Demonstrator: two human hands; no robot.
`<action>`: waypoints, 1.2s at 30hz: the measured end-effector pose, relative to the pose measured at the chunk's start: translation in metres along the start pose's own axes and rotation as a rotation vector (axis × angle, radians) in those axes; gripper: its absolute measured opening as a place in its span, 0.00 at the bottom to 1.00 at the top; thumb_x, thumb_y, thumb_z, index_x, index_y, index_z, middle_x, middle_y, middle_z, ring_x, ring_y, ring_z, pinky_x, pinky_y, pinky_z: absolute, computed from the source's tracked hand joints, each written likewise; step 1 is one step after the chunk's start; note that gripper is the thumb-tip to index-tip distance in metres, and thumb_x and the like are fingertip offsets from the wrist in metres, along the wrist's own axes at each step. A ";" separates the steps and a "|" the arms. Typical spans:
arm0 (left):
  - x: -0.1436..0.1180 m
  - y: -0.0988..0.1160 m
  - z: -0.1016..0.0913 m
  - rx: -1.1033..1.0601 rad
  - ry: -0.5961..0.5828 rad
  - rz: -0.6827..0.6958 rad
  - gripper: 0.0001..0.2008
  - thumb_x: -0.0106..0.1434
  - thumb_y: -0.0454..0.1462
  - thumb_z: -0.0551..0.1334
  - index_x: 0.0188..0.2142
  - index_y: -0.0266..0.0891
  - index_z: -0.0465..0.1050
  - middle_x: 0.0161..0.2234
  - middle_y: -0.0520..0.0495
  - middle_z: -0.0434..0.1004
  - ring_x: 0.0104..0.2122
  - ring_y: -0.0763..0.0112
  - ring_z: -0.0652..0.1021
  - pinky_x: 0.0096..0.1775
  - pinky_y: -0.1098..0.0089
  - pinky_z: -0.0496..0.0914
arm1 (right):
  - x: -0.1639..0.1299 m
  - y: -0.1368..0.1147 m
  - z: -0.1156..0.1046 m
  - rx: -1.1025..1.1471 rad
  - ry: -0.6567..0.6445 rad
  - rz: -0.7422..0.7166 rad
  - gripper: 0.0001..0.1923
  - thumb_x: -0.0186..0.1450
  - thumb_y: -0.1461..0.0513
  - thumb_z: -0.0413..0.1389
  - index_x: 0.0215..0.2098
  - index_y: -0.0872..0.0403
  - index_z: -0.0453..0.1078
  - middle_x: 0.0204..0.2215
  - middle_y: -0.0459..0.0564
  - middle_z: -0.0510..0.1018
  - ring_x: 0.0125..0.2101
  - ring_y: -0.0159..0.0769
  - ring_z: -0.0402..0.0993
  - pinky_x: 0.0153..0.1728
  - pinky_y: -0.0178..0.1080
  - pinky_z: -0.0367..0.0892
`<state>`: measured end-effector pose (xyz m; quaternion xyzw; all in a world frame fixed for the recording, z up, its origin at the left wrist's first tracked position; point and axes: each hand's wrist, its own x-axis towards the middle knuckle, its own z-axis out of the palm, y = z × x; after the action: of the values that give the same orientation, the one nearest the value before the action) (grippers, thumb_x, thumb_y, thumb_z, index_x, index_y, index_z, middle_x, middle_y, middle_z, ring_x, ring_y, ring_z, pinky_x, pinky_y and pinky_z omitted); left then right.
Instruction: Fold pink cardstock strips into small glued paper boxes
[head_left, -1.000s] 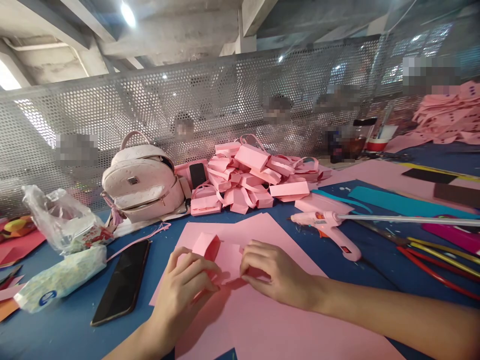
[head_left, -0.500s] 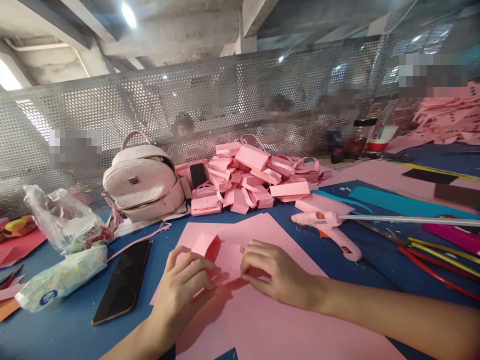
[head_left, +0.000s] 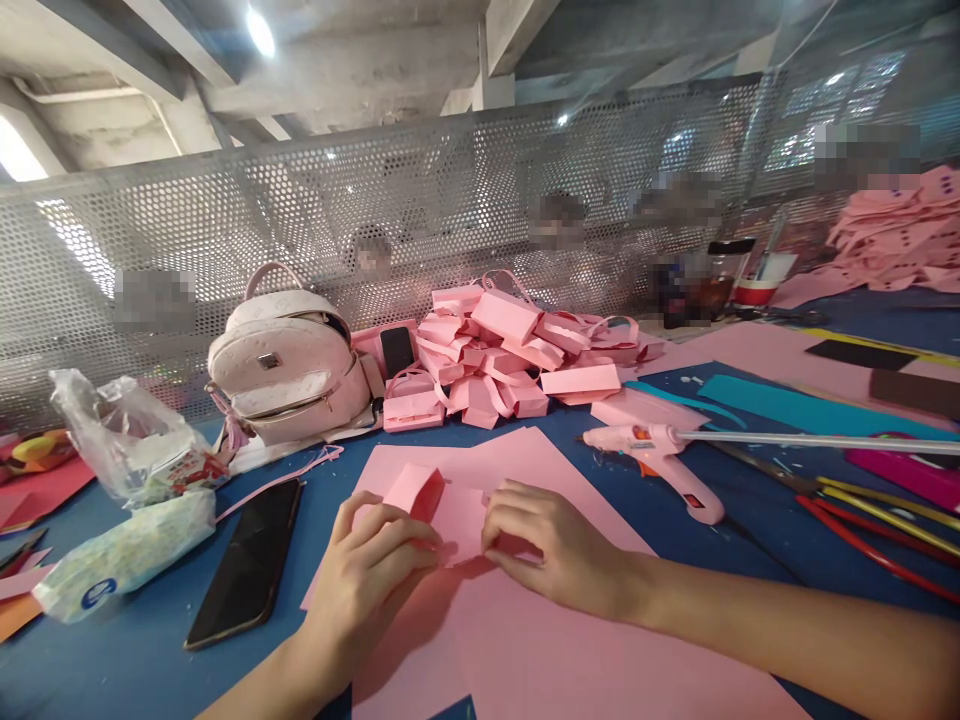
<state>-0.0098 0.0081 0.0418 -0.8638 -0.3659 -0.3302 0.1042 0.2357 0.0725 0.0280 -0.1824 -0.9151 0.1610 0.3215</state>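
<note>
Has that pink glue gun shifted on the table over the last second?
No. The glue gun lies in the same spot beside the pile of pink paper boxes; only the camera view wobbled slightly.

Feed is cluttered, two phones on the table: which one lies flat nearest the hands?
The big black phone lying flat on the blue table, beside the left hand. The other phone stands propped by the backpack.

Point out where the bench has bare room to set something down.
Bare blue table shows below the phone, and between the pink sheet and glue gun. Crowded: paper boxes pile, backpack, bags left, strips right.
</note>
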 end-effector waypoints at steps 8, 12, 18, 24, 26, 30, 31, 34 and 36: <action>0.001 0.009 -0.002 -0.067 0.110 0.002 0.09 0.68 0.34 0.62 0.30 0.41 0.70 0.33 0.55 0.82 0.31 0.73 0.76 0.46 0.63 0.60 | 0.000 0.000 0.000 0.011 -0.004 0.034 0.05 0.66 0.67 0.55 0.32 0.53 0.68 0.29 0.47 0.75 0.32 0.35 0.66 0.34 0.37 0.62; -0.002 0.019 0.001 -0.021 0.113 0.114 0.08 0.69 0.31 0.59 0.33 0.40 0.72 0.31 0.54 0.81 0.29 0.74 0.73 0.42 0.65 0.61 | 0.000 -0.001 -0.001 0.071 0.013 0.094 0.05 0.66 0.68 0.55 0.32 0.53 0.67 0.30 0.46 0.73 0.34 0.35 0.67 0.35 0.36 0.63; -0.003 0.026 0.009 0.070 0.068 0.163 0.12 0.70 0.30 0.54 0.33 0.39 0.75 0.29 0.50 0.78 0.27 0.72 0.70 0.36 0.66 0.61 | 0.002 0.001 0.000 0.219 0.031 0.277 0.07 0.63 0.70 0.55 0.31 0.53 0.66 0.30 0.44 0.71 0.29 0.30 0.67 0.30 0.32 0.63; -0.003 0.026 0.019 0.114 0.016 0.120 0.08 0.66 0.28 0.58 0.35 0.39 0.75 0.27 0.51 0.76 0.25 0.72 0.70 0.34 0.66 0.60 | 0.004 0.007 0.002 0.261 0.054 0.385 0.06 0.63 0.69 0.56 0.30 0.53 0.67 0.30 0.44 0.73 0.29 0.31 0.68 0.31 0.33 0.64; -0.003 0.027 0.022 0.109 0.016 0.098 0.08 0.65 0.28 0.59 0.35 0.38 0.75 0.27 0.51 0.77 0.25 0.72 0.70 0.34 0.66 0.60 | 0.004 0.008 0.002 0.270 0.058 0.398 0.05 0.62 0.69 0.55 0.30 0.53 0.67 0.30 0.44 0.74 0.29 0.31 0.68 0.31 0.33 0.64; -0.002 0.031 0.026 0.129 0.009 0.058 0.08 0.65 0.27 0.58 0.36 0.38 0.75 0.26 0.51 0.76 0.24 0.70 0.71 0.32 0.66 0.60 | 0.005 0.007 0.002 0.270 0.060 0.404 0.05 0.62 0.68 0.55 0.30 0.53 0.68 0.30 0.44 0.74 0.30 0.31 0.69 0.32 0.34 0.64; -0.002 0.032 0.026 0.141 0.002 0.052 0.09 0.65 0.27 0.58 0.36 0.38 0.75 0.26 0.51 0.76 0.24 0.70 0.71 0.32 0.66 0.60 | 0.005 0.007 0.002 0.268 0.060 0.406 0.05 0.62 0.68 0.56 0.30 0.53 0.67 0.30 0.44 0.74 0.29 0.31 0.68 0.31 0.33 0.64; -0.002 0.034 0.026 0.152 -0.010 0.044 0.09 0.64 0.26 0.58 0.35 0.38 0.75 0.26 0.50 0.76 0.24 0.69 0.71 0.31 0.66 0.60 | 0.005 0.005 0.001 0.266 0.062 0.409 0.06 0.62 0.69 0.56 0.29 0.53 0.67 0.29 0.44 0.73 0.29 0.31 0.68 0.31 0.33 0.64; -0.001 0.035 0.026 0.129 -0.013 0.042 0.09 0.64 0.26 0.58 0.35 0.38 0.75 0.25 0.51 0.75 0.23 0.70 0.71 0.30 0.67 0.60 | 0.005 0.005 0.001 0.264 0.067 0.408 0.06 0.62 0.69 0.56 0.29 0.53 0.67 0.29 0.44 0.73 0.29 0.30 0.68 0.31 0.33 0.64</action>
<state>0.0267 -0.0061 0.0240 -0.8651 -0.3686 -0.2981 0.1640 0.2328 0.0789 0.0281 -0.3251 -0.8192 0.3348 0.3334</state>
